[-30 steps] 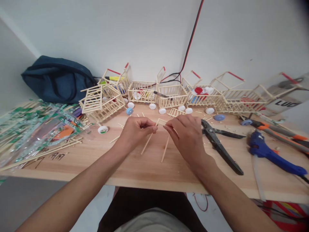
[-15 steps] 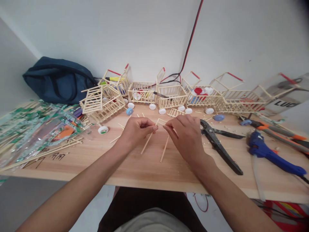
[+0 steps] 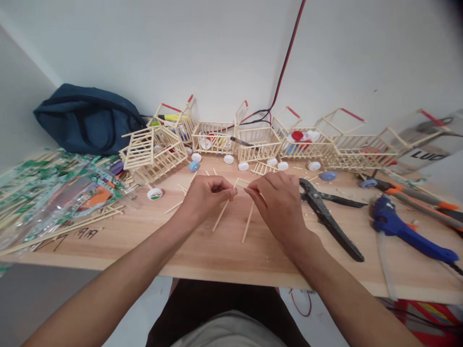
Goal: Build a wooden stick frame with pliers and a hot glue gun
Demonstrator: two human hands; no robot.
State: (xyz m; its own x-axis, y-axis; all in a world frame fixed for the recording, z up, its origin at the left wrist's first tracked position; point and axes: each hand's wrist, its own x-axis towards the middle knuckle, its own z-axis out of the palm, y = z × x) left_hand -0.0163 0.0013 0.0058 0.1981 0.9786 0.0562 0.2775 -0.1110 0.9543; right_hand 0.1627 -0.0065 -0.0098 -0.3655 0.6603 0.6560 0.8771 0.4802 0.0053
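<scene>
Between my hands is a small U-shaped frame of thin wooden sticks, with two long legs pointing toward me and a short crosspiece at the far end. My left hand pinches the left leg near its upper corner with thumb and forefinger. Fingers of my right hand close on the other corner, partly hiding the right leg. Just beyond, a little ladder-like stick panel lies on the wooden table. Loose sticks lie left of my left hand.
Several miniature stick shopping carts with bottle-cap wheels line the wall. Black pliers and a blue glue gun lie to the right. At left are bagged sticks and a dark blue bag. A clear jar stands far right.
The free ends of the stick frame's legs have shifted very slightly to the right. Both hands keep their pinch, and everything else looks the same.
</scene>
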